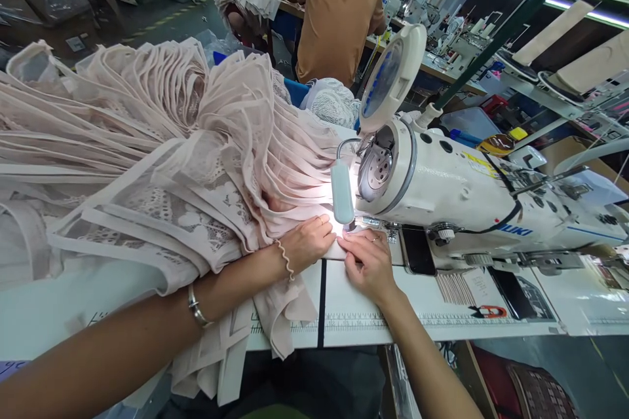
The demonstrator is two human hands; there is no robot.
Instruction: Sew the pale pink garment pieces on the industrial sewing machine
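Observation:
My left hand (312,236) is closed on the edge of a pale pink fabric piece, just left of the needle area of a white sewing machine (442,173). On the other side, my right hand (369,258) has its fingers together, pinching the work close to the presser foot. A small lamp (343,193) lights the spot brightly, and glare hides the cloth edge and needle. A big heap of pale pink lace garment pieces (196,177) spreads across the left of the table, draping under my left forearm and over the front edge.
A phone (417,250) lies right of my right hand. Orange-handled thread snips (489,311) rest near the table's ruler strip (432,321). Thread cones (553,33) stand at upper right. A co-worker in a brown shirt (339,13) sits ahead, another person beside.

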